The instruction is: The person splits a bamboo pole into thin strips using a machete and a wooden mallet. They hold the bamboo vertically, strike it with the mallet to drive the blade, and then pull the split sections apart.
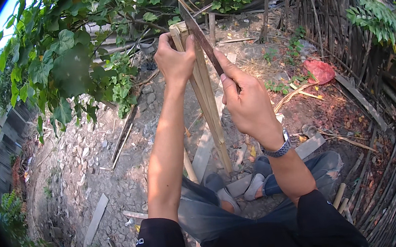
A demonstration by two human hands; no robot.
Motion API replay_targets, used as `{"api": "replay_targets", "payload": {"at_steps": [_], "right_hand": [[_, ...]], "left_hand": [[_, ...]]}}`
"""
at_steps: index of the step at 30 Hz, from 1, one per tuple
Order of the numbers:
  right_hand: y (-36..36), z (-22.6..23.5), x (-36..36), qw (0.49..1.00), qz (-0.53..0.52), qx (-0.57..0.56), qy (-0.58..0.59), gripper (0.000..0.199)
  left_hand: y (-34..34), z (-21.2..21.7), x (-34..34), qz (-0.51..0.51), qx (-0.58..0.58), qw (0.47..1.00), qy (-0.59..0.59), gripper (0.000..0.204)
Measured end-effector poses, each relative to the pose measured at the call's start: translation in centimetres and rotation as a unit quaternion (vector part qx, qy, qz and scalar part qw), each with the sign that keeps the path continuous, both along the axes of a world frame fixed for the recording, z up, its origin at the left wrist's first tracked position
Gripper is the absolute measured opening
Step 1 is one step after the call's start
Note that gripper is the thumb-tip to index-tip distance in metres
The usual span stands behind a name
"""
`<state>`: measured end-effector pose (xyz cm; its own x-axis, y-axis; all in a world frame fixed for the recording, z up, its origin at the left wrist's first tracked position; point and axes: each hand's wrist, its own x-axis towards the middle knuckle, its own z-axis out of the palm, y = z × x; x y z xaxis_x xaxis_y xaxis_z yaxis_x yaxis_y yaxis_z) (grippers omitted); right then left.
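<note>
My left hand (174, 59) grips the upper end of a long wooden stake (210, 102), thumb on one side and fingers behind. The stake stands upright between my feet, its lower end near the ground, and looks split lengthwise into pieces at the top. In my right hand (249, 98) is a knife (204, 42) with a long, dark, rusty-looking blade. Its blade slants up and left, close along the right side of the stake's top. Whether the edge touches the wood I cannot tell. The knife's handle is mostly hidden in my fist.
Leafy branches (65, 55) hang at the left. A fence of thin sticks (327, 11) curves round the right side. A red plastic bag (319, 71) lies before it. Planks (96, 221) and wood strips (295, 94) are scattered on the cracked ground. My shoes (255, 186) flank the stake's foot.
</note>
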<state>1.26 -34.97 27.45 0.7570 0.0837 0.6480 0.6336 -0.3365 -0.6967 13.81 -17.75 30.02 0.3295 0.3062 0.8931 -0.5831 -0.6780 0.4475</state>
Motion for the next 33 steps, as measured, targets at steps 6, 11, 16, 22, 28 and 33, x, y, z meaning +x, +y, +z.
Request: {"api": "replay_targets", "payload": {"at_steps": [6, 11, 16, 22, 28, 33], "right_hand": [[-0.2, 0.9, -0.9, 0.996, -0.056, -0.070, -0.027, 0.049], [-0.8, 1.3, -0.4, 0.994, -0.057, -0.070, -0.053, 0.048], [-0.1, 1.8, 1.1, 0.979, -0.109, -0.144, -0.089, 0.048], [1.4, 3.4, 4.2, 0.968, -0.098, -0.210, -0.100, 0.051], [2.6, -4.1, 5.9, 0.968, -0.071, -0.231, -0.068, 0.055], [2.6, -6.1, 3.9, 0.990, -0.012, -0.124, 0.064, 0.048]], "left_hand": [[0.6, 0.0, -0.8, -0.047, 0.009, 0.999, -0.001, 0.031], [1.0, -0.1, -0.7, -0.014, 0.033, 0.999, -0.001, 0.030], [-0.4, -0.1, -0.2, 0.025, 0.035, 0.999, -0.013, 0.028], [-0.4, 0.0, -0.2, 0.071, 0.018, 0.997, 0.040, 0.030], [1.6, 0.4, -1.0, 0.067, 0.052, 0.995, 0.050, 0.026], [1.5, 0.0, -1.2, 0.050, 0.069, 0.996, 0.002, 0.027]]}}
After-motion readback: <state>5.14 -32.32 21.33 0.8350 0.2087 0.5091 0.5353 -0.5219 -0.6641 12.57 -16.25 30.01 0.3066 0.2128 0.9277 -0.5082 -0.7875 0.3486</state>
